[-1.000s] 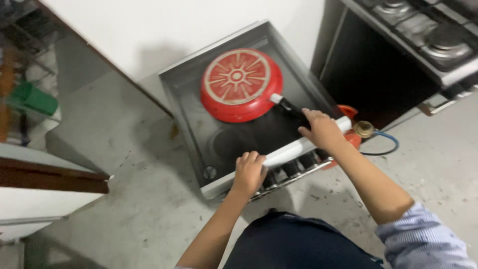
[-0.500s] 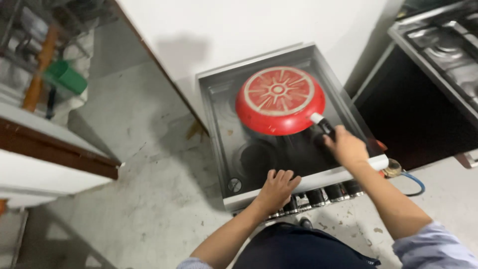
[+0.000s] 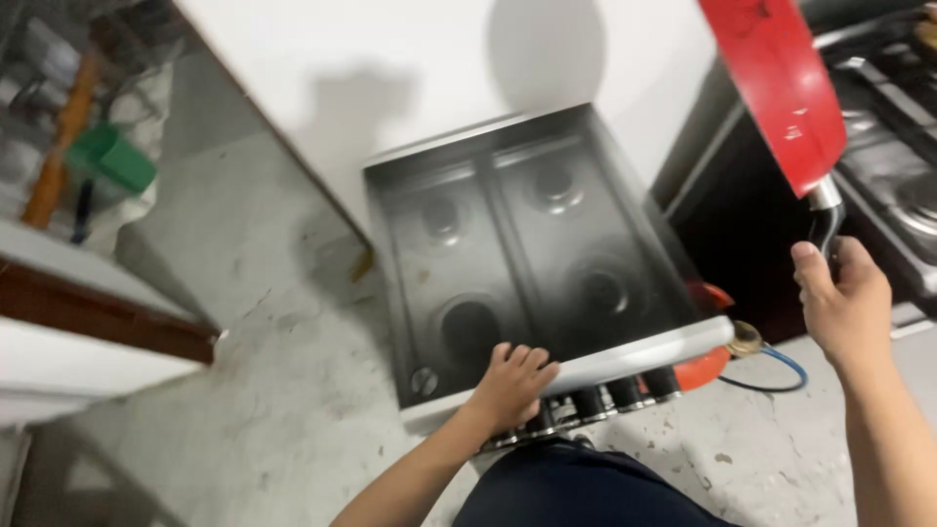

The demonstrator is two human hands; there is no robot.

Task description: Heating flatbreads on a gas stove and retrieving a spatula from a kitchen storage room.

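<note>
My right hand [image 3: 847,303] grips the black handle of a red frying pan [image 3: 778,86], which is lifted high at the upper right, tilted on edge, with its top cut off by the frame. My left hand [image 3: 511,383] rests on the white front edge of a dark four-burner stove top [image 3: 517,244], fingers bent over the rim just above a row of black knobs [image 3: 605,400]. The stove's burner wells are bare.
A second, larger stove [image 3: 878,166] stands at the right. A red gas fitting [image 3: 705,366] with a blue hose [image 3: 781,366] sits by the small stove's right corner. A white wall runs behind; a shelf with a green cup [image 3: 112,156] is at far left. Grey concrete floor.
The red pan has come off the stove top and risen up and to the right in my right hand. My left hand has stayed on the stove's front edge.
</note>
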